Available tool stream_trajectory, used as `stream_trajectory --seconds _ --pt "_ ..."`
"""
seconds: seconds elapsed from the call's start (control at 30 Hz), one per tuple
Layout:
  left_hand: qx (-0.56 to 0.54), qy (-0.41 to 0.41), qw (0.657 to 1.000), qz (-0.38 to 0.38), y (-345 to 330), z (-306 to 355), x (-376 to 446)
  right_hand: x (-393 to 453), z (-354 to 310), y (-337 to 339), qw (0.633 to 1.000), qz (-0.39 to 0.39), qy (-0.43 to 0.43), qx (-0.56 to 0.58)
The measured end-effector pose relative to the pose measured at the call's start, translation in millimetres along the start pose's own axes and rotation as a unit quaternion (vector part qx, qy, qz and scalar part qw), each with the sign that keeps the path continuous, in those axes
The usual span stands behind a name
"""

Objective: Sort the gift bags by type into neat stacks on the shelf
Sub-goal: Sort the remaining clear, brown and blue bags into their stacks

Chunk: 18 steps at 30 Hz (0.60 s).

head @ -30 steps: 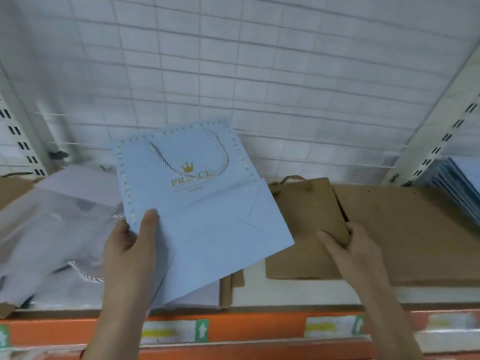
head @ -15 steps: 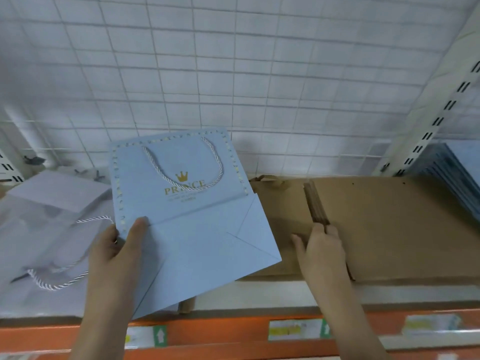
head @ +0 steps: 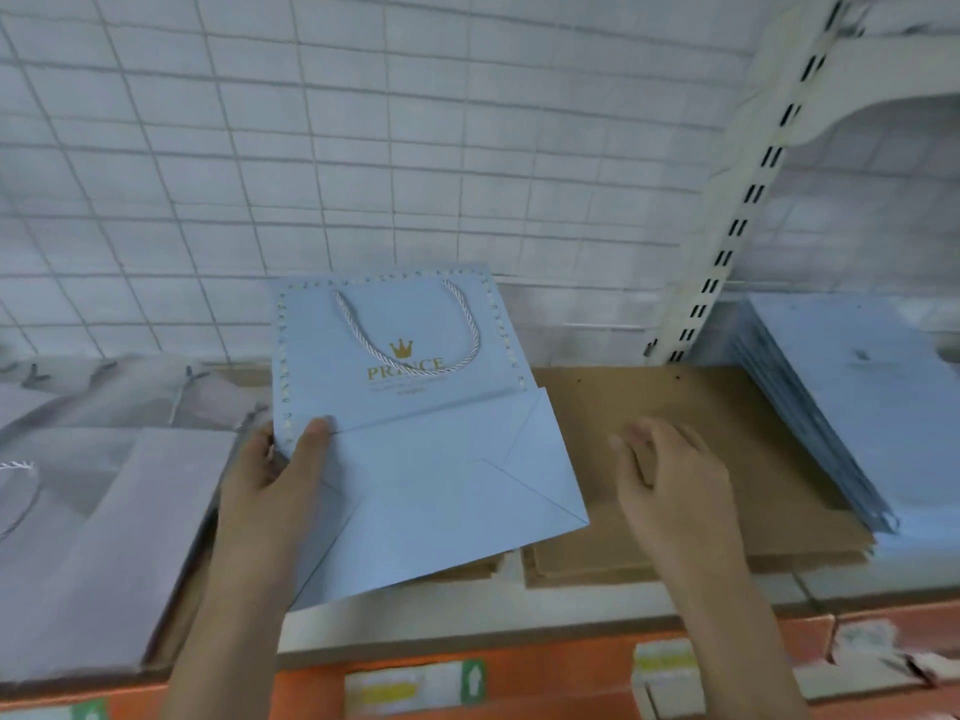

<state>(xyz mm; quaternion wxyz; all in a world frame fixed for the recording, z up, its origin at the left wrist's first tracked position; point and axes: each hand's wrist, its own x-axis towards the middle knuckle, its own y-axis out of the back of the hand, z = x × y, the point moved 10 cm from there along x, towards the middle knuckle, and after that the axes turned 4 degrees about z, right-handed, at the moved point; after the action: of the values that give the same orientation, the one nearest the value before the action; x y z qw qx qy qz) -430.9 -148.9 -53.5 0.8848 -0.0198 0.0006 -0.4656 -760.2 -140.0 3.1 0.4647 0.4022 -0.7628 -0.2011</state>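
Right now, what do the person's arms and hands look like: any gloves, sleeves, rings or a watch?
Both are bare. The left hand and the right hand wear no gloves, and no ring shows on the fingers in view. Both forearms run bare to the bottom edge of the picture: no sleeve, watch or band is visible. The right hand is blurred, so fine detail there is uncertain.

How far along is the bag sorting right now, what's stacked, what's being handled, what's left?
Done: a stack of light blue bags lies at the right, with flat brown bags piled mid-shelf. In hand: the left hand grips one blue "PRINCE" bag; the right hand hovers open over the brown pile. Left: that bag needs stacking, and the grey-white bags at the left look loosely heaped.
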Motion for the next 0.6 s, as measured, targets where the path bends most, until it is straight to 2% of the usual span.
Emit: stream_trajectory --seconds 0.13,0.33,0.6 --pt "-0.026 0.000 1.000 0.004 -64 -10 -54 10 67 34 1.000 -0.006 0.028 0.006" --pt "-0.040 0.009 0.999 -0.033 -155 -9 -139 28 157 96 0.998 0.018 0.059 -0.022" --pt "-0.021 -0.006 0.998 -0.066 -206 7 -171 41 221 119 0.999 0.019 0.043 -0.014"
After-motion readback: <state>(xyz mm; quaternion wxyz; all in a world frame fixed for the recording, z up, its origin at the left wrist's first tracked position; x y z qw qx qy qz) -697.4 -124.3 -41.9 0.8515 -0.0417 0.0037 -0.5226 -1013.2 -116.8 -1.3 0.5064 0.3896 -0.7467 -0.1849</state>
